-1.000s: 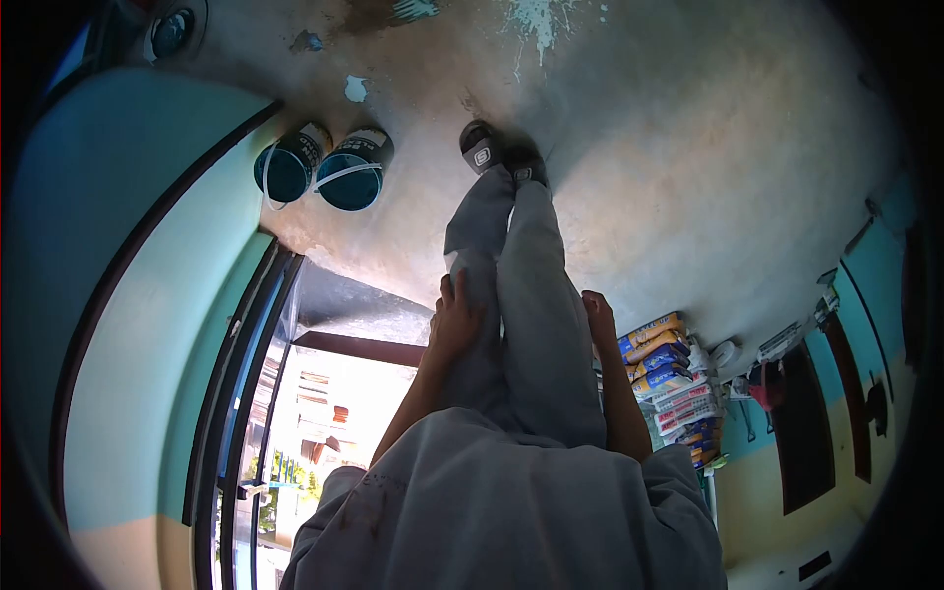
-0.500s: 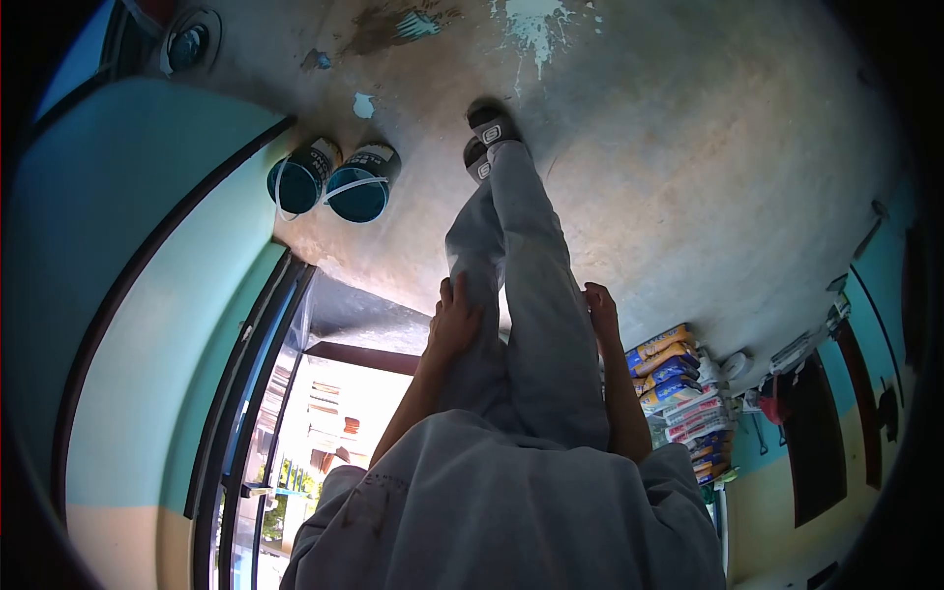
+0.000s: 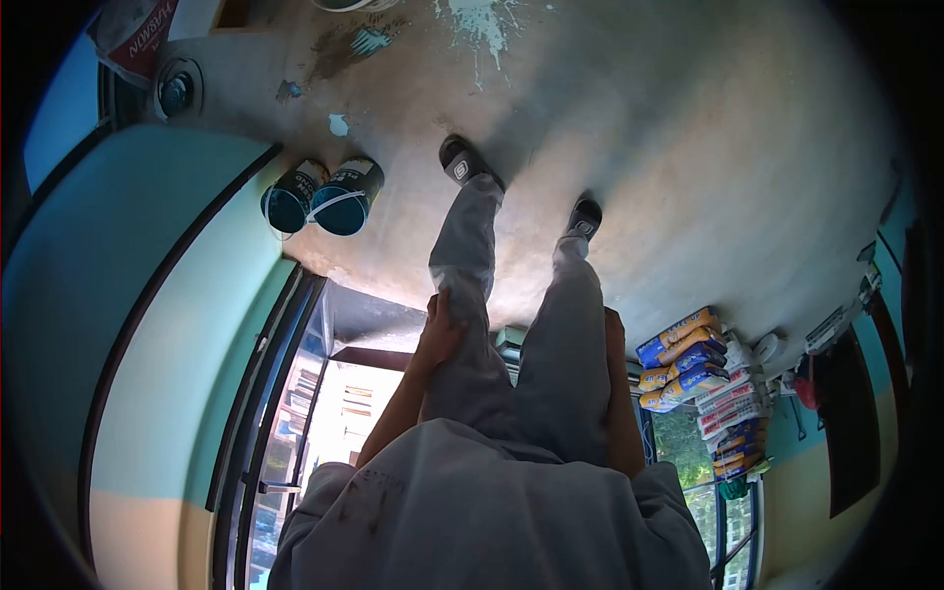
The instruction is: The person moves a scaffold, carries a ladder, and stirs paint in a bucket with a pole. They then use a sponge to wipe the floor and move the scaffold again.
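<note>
My left hand [image 3: 442, 332] rests against the side of the grey trousers [image 3: 467, 256] at the thigh, its fingers partly spread and nothing visible in it. On the other side, my right hand [image 3: 615, 326] hangs beside the other thigh, mostly hidden by the trouser leg, so its fingers do not show clearly. Both legs are stretched out below me, apart, with black slides [image 3: 462, 162] on the feet. A grey shirt [image 3: 492, 511] with dark stains fills the bottom of the view.
Two dark paint buckets [image 3: 346, 197] stand by the teal wall [image 3: 197, 236] at left. Light paint splashes [image 3: 480, 28] mark the concrete floor [image 3: 688, 197]. Stacked bags [image 3: 693, 364] lie at right. A glass door [image 3: 295, 413] stands at lower left.
The legs have moved apart, the foot at right now separate from the other. The view has shifted, so the stacked bags and a window show more. Both hands remain at the thighs.
</note>
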Tool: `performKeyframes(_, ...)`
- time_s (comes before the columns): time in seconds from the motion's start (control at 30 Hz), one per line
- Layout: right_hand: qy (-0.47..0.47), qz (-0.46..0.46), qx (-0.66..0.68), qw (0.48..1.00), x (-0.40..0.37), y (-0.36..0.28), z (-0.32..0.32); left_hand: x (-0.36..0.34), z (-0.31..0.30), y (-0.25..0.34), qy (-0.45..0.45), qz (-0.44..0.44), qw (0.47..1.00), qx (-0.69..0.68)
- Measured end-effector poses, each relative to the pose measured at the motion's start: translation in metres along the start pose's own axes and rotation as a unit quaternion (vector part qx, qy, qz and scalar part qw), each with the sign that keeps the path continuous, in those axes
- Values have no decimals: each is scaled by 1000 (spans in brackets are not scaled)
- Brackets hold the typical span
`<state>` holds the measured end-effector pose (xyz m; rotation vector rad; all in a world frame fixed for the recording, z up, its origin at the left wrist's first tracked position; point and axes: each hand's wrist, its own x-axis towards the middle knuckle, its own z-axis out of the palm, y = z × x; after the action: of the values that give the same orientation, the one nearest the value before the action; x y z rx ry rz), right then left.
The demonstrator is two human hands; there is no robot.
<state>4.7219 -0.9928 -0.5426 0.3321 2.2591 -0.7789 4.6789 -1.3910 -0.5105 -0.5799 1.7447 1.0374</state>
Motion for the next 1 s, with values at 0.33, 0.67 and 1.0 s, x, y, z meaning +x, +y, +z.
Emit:
performKeyframes(0.33,-60,279,299,911,-11,107,-106,-17,73,50,50,-96,989,-103)
performKeyframes(0.67,-114,159,432,880,-45,135,-85,-52,117,167,-21,-56,964,257)
performKeyframes(1.0,-109,231,555,792,-184,138,-18,-19,148,235,-80,102,899,417)
